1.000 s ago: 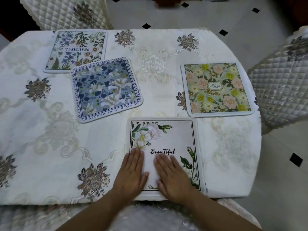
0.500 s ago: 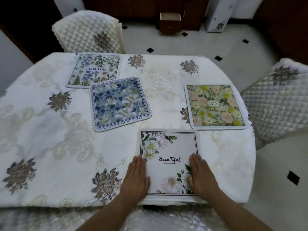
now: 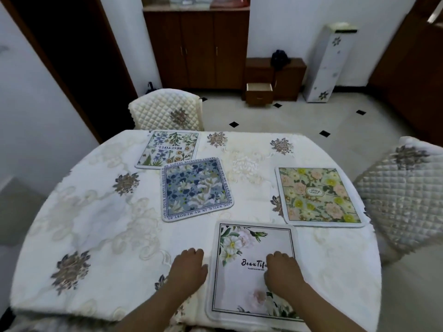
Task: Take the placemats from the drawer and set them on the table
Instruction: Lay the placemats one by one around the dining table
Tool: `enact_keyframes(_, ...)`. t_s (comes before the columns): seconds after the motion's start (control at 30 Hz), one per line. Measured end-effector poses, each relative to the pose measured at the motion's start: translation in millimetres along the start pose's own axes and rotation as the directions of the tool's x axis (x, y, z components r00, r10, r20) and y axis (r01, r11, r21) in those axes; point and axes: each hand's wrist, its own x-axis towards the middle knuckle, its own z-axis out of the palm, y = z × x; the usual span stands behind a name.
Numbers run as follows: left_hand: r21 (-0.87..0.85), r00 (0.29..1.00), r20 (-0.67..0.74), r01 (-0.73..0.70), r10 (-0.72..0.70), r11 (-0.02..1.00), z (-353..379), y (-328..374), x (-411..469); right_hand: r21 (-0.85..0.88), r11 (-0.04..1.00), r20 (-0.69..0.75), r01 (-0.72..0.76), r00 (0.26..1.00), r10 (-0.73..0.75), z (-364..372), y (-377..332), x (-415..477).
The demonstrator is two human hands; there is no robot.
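Four placemats on the table (image 3: 96,236). Near placemat (image 3: 239,291) lies at the near edge, right of centre. Right placemat (image 3: 318,196) sits behind and right of it, by the right edge. Middle placemat (image 3: 196,189) lies behind and left of the near one, turned askew, its far corner overlapping the far placemat (image 3: 167,149) at the far edge. Left hand (image 3: 187,271) on the table, just left of the near placemat; right hand (image 3: 282,271) on that placemat. Far chair (image 3: 165,111) behind the table, right chair (image 3: 402,195) beside it. Open drawer (image 3: 259,91) in the low cabinet (image 3: 287,75) at the back wall, between the tall cupboard (image 3: 196,49) and the narrow stand (image 3: 328,63).
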Motion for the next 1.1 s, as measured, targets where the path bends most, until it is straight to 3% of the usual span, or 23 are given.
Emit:
enact_keyframes(0.2,-0.061,0.978,-0.138,0.148,-0.155,0.987,-45.0,-49.5,-16.1,0.094,0.987,-0.151,0.131,0.982,-0.116,-40.4,-30.6,21.6)
enact_keyframes(0.4,-0.083,0.954,-0.117,0.269,-0.277,0.960,-60.9,-90.0,-31.5,0.107,0.981,-0.181,0.164,0.973,-0.143,-58.1,-64.3,34.2)
enact_keyframes(0.6,-0.097,0.950,-0.139,0.268,-0.280,0.958,-75.6,-153.4,5.2,-0.031,0.997,-0.223,0.067,0.972,-0.072,-63.0,-102.5,62.9)
enact_keyframes(0.73,-0.119,0.975,-0.126,0.169,-0.184,0.978,-85.0,-206.9,46.6,-0.035,0.998,-0.228,-0.051,0.973,0.041,-61.5,-139.3,92.8)
enact_keyframes(0.87,-0.197,0.990,-0.097,0.083,-0.103,0.977,-95.3,-242.0,85.9,0.011,0.994,-0.227,-0.109,0.968,0.109,-63.5,-166.3,117.9)
enact_keyframes(1.1,-0.380,0.988,-0.027,0.131,-0.152,0.916,-92.7,-258.2,148.4,0.146,0.955,-0.154,-0.257,0.948,0.278,-69.8,-177.5,159.2)
